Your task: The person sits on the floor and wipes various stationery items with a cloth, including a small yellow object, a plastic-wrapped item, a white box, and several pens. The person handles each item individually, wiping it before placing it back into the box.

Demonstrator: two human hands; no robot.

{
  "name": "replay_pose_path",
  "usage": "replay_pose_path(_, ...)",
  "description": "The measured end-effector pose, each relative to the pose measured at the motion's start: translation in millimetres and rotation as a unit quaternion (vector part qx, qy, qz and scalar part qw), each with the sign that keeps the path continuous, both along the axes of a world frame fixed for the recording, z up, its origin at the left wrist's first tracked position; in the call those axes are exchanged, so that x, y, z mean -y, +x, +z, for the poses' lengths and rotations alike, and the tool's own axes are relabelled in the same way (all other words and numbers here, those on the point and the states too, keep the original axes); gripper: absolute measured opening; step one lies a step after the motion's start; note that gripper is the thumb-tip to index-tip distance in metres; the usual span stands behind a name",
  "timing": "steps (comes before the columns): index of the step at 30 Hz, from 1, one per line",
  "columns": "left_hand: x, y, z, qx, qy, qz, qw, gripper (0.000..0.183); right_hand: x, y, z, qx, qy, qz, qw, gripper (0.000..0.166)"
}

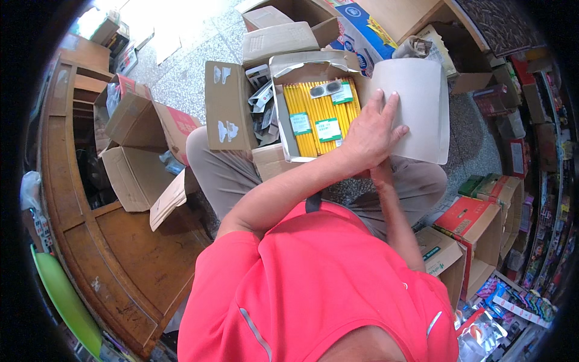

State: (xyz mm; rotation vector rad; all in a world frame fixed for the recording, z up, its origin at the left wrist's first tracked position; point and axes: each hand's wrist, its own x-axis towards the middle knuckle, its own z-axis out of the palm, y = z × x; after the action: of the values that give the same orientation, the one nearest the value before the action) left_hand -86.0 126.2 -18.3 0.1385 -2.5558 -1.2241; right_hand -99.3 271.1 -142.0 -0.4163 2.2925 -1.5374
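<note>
My left hand reaches across my body and lies with fingers spread on a pale cardboard flap. The flap folds out to the right of a small open carton in front of me. Yellow pencils lie side by side inside the carton, some bundled in green-and-white paper bands. Across the far pencils rests a clear pack with two dark oval pieces. My right hand is just below my left wrist, mostly hidden by it, so its grip does not show.
Under and beside the carton, a larger cardboard box holds small packets. Another open box stands left, by a wooden cabinet. A blue printed box lies beyond. Red-topped cartons and packed shelves line the right.
</note>
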Motion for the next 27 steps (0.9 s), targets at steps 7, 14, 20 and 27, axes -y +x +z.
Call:
replay_pose_path(7,-9,7,-3,0.003,0.031,-0.003,1.000,0.064,10,0,-12,-0.003,-0.077,-0.012,0.997,0.050)
replay_pose_path(14,-24,21,-8,-0.007,0.016,-0.040,0.999,0.062,22,3,-21,-0.005,-0.164,-0.005,0.986,0.046)
replay_pose_path(20,-13,40,-16,0.027,0.060,-0.112,0.992,0.051,14,7,-34,-0.009,-0.177,-0.032,0.984,0.043)
replay_pose_path(27,55,36,-34,0.109,0.026,0.005,0.994,0.024,30,10,13,-0.067,0.125,-0.145,0.979,0.038)
